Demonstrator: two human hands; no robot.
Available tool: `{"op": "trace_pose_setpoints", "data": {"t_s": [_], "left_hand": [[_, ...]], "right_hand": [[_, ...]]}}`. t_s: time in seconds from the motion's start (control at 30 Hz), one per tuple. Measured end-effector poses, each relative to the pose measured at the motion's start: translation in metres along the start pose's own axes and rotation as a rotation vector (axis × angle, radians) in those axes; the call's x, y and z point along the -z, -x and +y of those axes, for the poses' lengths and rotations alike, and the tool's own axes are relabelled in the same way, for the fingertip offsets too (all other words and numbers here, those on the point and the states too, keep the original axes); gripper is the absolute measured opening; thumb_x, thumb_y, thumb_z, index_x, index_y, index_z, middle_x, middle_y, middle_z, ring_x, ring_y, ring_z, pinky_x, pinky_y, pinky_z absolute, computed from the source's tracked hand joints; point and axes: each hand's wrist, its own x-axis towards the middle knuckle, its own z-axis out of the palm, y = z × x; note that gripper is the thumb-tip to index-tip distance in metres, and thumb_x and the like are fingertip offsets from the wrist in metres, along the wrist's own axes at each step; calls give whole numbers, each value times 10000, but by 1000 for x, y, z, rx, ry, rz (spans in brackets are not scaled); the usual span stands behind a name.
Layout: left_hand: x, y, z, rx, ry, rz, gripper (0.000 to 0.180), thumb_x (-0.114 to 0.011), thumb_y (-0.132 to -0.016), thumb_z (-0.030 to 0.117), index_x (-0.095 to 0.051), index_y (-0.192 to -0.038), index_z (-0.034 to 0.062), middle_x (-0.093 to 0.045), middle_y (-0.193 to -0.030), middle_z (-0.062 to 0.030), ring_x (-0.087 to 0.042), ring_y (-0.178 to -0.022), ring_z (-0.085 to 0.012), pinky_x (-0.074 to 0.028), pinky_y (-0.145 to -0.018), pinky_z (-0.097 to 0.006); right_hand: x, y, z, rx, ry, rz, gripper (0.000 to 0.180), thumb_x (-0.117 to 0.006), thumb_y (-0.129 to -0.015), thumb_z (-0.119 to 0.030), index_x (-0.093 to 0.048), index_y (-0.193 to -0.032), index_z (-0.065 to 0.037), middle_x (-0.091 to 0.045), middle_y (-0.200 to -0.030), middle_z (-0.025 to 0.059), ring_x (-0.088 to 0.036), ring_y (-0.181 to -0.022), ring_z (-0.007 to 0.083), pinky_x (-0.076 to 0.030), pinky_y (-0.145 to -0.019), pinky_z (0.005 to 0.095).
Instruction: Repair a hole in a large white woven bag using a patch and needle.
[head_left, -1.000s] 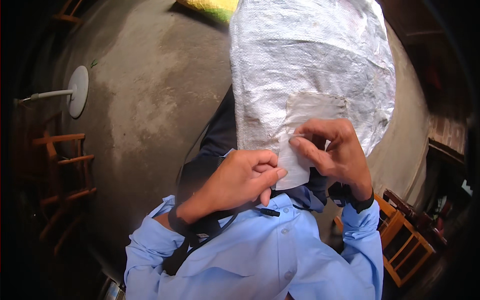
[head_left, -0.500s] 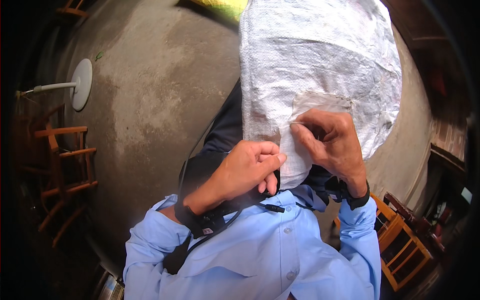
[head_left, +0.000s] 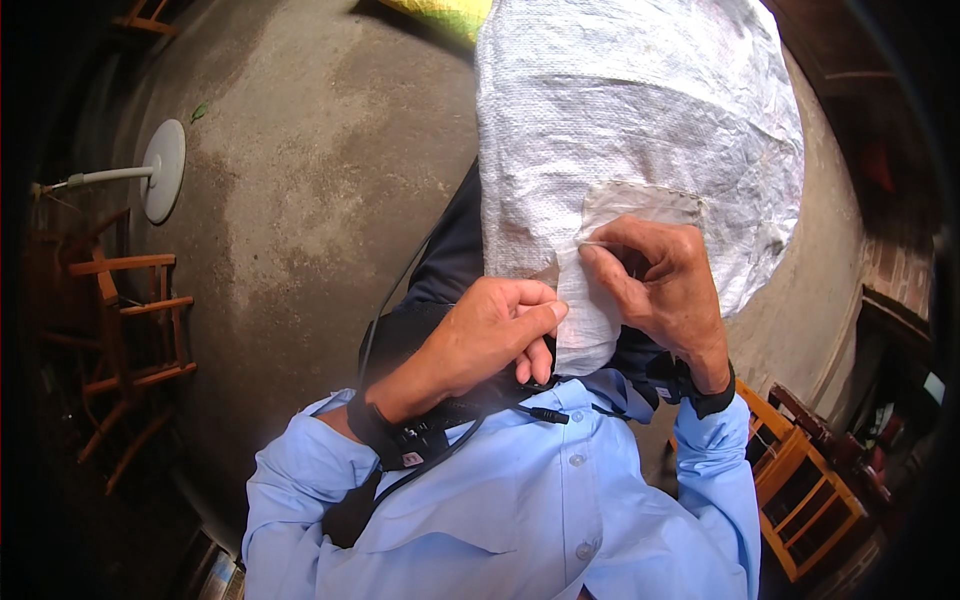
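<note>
A large white woven sack [head_left: 620,120] lies over my lap and reaches away from me. Near its close end is a paler cloth patch [head_left: 630,200], with a line of dark stitches along its far edge. My left hand [head_left: 490,335] pinches the sack's near left edge between thumb and forefinger, its other fingers curled below. Over the patch's lower part, my right hand [head_left: 660,275] has thumb and forefinger pressed together. Whatever sits in that pinch is too small to make out; a tiny pale tip shows at the fingertips.
A yellow-green bag [head_left: 440,15] lies on the concrete floor [head_left: 300,200] beyond the sack. Wooden chairs stand at left [head_left: 125,310] and lower right [head_left: 800,490]. A round white stand base [head_left: 165,170] is at far left. A black cable [head_left: 395,285] runs by my left side.
Both hands hold nearly the same poses. The sack and hands have shifted very slightly left in the picture.
</note>
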Motion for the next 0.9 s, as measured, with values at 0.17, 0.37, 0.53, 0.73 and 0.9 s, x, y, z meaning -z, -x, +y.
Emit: {"op": "trace_pose_setpoints", "data": {"t_s": [0.17, 0.37, 0.53, 0.73, 0.9], "left_hand": [[1, -1, -1, 10, 22, 3, 253, -592, -1047, 220, -657, -945, -2, -676, -648, -64, -598, -491, -69, -439, -467, -191], [-1, 0, 1, 10, 48, 10, 253, -594, -1046, 219, -655, -940, -2, -671, -642, -61, -599, -494, -70, -440, -471, -191], [0, 0, 0, -9, 61, -4, 251, -599, -1045, 218, -654, -949, -7, -670, -649, -60, -605, -499, -72, -446, -475, -190], [0, 0, -2, -25, 87, 4, 260, -606, -1044, 226, -651, -1003, -27, -674, -671, -62, -621, -509, -82, -463, -482, -187], [0, 1, -1, -25, 88, 7, 275, -610, -1043, 228, -652, -1042, -43, -678, -676, -69, -617, -507, -86, -461, -486, -193]], "right_hand": [[-1, -1, 1, 8, -16, 4, 92, -729, -877, -64, -730, -863, 27, -700, -691, 129, -628, -546, 154, -481, -524, 309], [-1, -1, 1, 2, -7, -3, 97, -731, -882, -71, -734, -869, 25, -702, -696, 125, -617, -542, 147, -478, -522, 307], [-2, -1, 1, -9, -28, 16, 109, -732, -898, -83, -737, -872, 22, -701, -688, 113, -608, -542, 128, -473, -514, 301], [-3, -2, -1, -23, -25, 22, 115, -734, -907, -86, -735, -872, 23, -703, -688, 115, -605, -550, 113, -468, -513, 292], [-3, -2, -2, -16, -19, 28, 110, -734, -904, -79, -731, -870, 25, -703, -687, 114, -606, -556, 112, -470, -520, 293]]}}
